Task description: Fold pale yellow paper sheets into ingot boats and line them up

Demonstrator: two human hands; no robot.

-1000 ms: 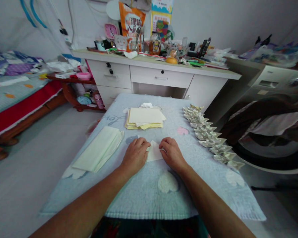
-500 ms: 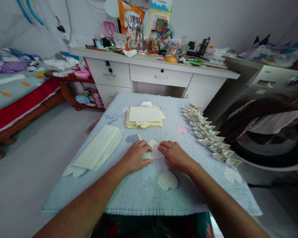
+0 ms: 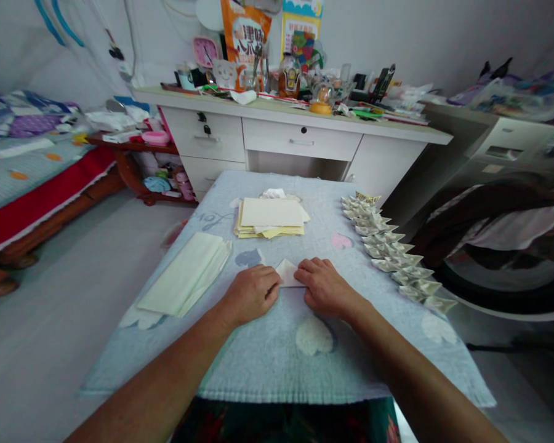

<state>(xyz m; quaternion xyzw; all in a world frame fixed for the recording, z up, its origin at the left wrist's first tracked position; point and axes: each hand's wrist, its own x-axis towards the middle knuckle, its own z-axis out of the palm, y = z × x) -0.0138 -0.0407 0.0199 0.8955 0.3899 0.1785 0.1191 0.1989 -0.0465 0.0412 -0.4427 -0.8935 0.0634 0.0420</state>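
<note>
A small piece of folded white paper (image 3: 288, 275) lies on the cloth-covered table between my hands, its pointed top facing away from me. My left hand (image 3: 253, 291) is closed on the paper's left edge, thumb and fingers pinched together. On the right side, my right hand (image 3: 324, 285) presses its bent fingers onto the paper, covering that corner. Beyond my hands sits a stack of cream and yellow paper sheets (image 3: 271, 213). To the left lies a pile of pale green paper (image 3: 184, 274). Several folded paper boats (image 3: 388, 246) stand in a row along the right.
The light blue patterned tablecloth (image 3: 258, 363) covers the table. Behind it stands a white desk (image 3: 300, 138) crowded with jars, bags and small items. A washing machine (image 3: 503, 203) is at the right, a bed (image 3: 41, 178) at the left.
The near edge of the paper has been folded up, leaving a straighter, higher lower edge. My left fingers and thumb, spread apart before, have closed together. My right hand stays about where it was.
</note>
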